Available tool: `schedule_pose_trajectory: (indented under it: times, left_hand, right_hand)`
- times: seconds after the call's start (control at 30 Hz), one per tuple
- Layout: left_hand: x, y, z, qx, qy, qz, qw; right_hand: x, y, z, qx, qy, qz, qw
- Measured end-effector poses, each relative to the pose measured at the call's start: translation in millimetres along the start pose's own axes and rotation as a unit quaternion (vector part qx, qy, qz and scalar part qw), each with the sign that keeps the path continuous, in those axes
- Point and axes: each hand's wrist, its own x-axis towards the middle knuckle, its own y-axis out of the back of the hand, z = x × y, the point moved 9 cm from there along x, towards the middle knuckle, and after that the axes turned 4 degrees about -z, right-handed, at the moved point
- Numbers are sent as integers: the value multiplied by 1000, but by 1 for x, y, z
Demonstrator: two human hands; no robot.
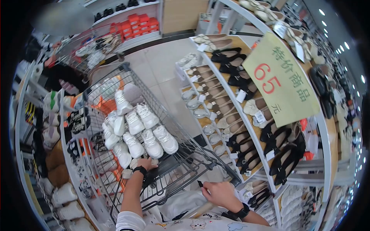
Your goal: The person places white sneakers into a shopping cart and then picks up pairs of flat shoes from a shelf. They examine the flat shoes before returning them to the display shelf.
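Note:
My left hand (pixel 145 164) reaches into a grey wire shopping cart (pixel 181 134), its fingers closed at a pale shoe (pixel 133 164) at the near end of a pile; the hand partly hides that shoe. Just beyond it, several white sneakers (pixel 165 139) lie in rows in the cart, some stacked on others. My right hand (pixel 219 193) is closed near my body, at the cart's near right corner. A short, thin black object (pixel 200 184) sticks out from its fingers; its kind is too small to make out. Both wrists wear black bands.
On the right, a tiered rack (pixel 227 82) holds flats and a yellow price sign (pixel 279 79). More shoe shelves (pixel 71 154) stand close on the left. Beyond the cart are tiled floor (pixel 154 61), another loaded cart (pixel 92 48) and red shoeboxes (pixel 138 25).

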Motion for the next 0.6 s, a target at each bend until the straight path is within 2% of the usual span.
schedule_pose_trajectory:
  times: [0.07,0.2,0.27,0.33,0.4,0.5,0.6]
  left_hand:
    - [6,-3,-5,-16,-4,-26,1000]
    - [13,-1,-13,-71,-27,-20,997]
    - [21,-6,-24,-115,-74,43,990]
    - [16,-6,-32,-185,-57,51,980]
    - [15,-3,-39,-203,-76,116,969]
    - [24,-14,-46,-243,-79,88,963]
    - [27,-16,-51,-283,-65,105,951]
  right_hand:
    - [0,-3,-4,12,35,6,999]
    - [0,6,6,44,-14,59,997]
    - [1,4,4,52,5,59,997]
    - [1,3,9,44,-16,67,997]
    - [3,1,9,45,-1,63,997]
    - [1,4,7,56,25,115,992]
    - [2,4,8,53,11,95,994]
